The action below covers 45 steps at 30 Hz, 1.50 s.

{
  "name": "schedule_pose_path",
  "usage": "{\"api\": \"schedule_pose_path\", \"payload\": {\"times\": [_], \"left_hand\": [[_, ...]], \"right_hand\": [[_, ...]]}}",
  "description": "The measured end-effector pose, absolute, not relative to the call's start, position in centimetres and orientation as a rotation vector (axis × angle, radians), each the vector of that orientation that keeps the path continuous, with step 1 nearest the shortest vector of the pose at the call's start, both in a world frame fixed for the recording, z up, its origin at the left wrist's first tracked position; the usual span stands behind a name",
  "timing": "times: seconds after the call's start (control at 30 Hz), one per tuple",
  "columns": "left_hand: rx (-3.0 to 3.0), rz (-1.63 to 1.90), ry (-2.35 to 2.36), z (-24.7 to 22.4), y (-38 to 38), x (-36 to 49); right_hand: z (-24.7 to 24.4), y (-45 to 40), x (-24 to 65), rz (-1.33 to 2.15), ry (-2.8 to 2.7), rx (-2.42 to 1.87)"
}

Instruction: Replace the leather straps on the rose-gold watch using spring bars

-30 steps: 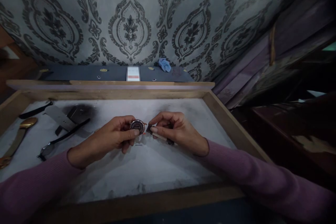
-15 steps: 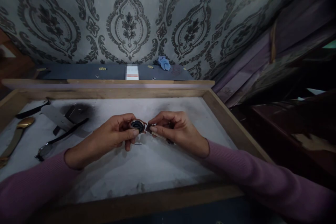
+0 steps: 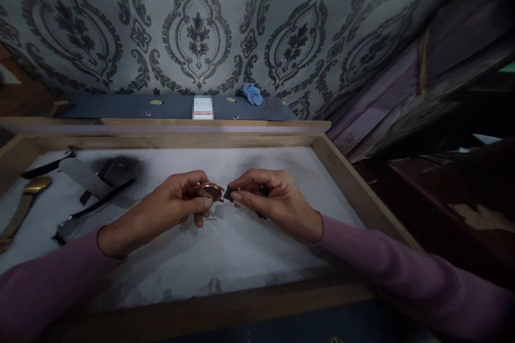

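Note:
My left hand (image 3: 183, 196) pinches a round watch case (image 3: 211, 191) with a copper-coloured rim between thumb and fingers. The case is tilted, and its lugs point right. Just across a narrow gap, my right hand (image 3: 265, 193) is closed on a dark watch strap (image 3: 230, 193), whose end pokes out between thumb and forefinger. Most of that strap is hidden in the palm. Strap end and lugs look very close; I cannot tell if they touch. A thin metal pin (image 3: 211, 218) lies on the white surface below the watch case.
A wooden-framed tray (image 3: 173, 141) with a white bottom surrounds the work. At its left lie a gold watch (image 3: 37, 185), a black-strapped watch (image 3: 69, 225), a grey metal piece (image 3: 85, 178) and a black strap (image 3: 47, 166). Behind stand a blue cloth (image 3: 252, 94) and a small card (image 3: 203, 107).
The watch case has tipped in my left hand, so its face now looks brownish instead of dark. The strap end in my right hand has turned slightly.

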<state>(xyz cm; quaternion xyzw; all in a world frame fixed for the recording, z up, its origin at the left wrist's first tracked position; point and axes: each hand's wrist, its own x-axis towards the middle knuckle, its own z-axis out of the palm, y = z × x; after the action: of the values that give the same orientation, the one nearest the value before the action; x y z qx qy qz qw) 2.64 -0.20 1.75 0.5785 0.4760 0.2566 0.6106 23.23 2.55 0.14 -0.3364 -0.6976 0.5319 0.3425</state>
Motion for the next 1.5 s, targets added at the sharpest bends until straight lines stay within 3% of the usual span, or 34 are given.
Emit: {"api": "schedule_pose_path", "payload": {"times": [0.8,1.5], "left_hand": [[1.287,0.558,1.061,1.2,-0.3,2.5],[0.960,0.648,0.917,-0.5,-0.4,3.3]], "right_hand": [[0.1,2.6,23.2,1.274,-1.923,-0.823],[-0.6,2.3,22.8,1.500,-1.836,-0.890]]}}
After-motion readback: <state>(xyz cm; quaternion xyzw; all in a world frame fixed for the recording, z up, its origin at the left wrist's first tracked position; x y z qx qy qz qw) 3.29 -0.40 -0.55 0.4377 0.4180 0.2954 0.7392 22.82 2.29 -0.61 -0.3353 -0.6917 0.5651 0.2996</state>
